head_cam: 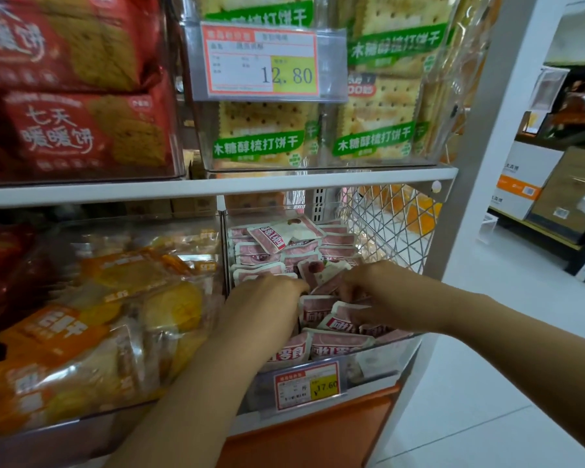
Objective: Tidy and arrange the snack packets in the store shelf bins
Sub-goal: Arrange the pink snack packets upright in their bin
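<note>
Head view: your left hand [267,293] and right hand [374,287] crowd the bin [379,363] near its front edge; right fingers [347,294] pinch a pink packet [326,284], left grip unclear.

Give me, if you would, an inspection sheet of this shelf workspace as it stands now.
Surface: clear bin on the lower shelf, beside the wire mesh side.
Job's things: pink snack packets fill the bin, neater at the back, jumbled by the hands.
Clutter: nothing seen.
Grippers: left hand and right hand both among the packets, fingers curled; grip hidden.
Cables: nothing seen.
Surroundings: orange packets in the neighbouring bin; green cracker packs and red biscuit packs above; 17.60 price tag; 12.80 price tag; boxes across the aisle.
</note>
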The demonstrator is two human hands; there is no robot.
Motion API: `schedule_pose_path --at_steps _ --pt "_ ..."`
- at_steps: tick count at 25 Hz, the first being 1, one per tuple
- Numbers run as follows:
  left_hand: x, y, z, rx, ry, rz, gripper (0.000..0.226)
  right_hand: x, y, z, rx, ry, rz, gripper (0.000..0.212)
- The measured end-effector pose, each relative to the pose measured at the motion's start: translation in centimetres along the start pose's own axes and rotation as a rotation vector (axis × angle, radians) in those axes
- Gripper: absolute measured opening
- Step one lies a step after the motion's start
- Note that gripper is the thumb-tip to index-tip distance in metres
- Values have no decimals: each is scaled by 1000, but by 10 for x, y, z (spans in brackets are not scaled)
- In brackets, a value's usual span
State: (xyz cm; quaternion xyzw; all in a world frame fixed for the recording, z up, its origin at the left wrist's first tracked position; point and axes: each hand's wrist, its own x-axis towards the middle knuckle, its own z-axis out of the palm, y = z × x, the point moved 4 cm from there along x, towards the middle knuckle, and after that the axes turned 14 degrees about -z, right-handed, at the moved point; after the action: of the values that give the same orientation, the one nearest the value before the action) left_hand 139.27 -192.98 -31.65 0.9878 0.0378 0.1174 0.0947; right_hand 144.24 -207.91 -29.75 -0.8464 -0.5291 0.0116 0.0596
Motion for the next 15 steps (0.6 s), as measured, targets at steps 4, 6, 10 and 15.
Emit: schedule_pose_path --at_steps 4,6,10,15 --pt "12 -3 8 39 -56 -27 14 -6 -9 -7 77 108 0 16" --pt "17 -5 6 -66 -119 -36 6 -9 -12 -17 12 199 -38 13" --pt "16 -8 4 -193 -210 -41 9 -2 -25 -24 -169 166 -183 7" --pt "8 -6 7 -9 -186 2 39 13 -39 17 -74 11 -167 24"
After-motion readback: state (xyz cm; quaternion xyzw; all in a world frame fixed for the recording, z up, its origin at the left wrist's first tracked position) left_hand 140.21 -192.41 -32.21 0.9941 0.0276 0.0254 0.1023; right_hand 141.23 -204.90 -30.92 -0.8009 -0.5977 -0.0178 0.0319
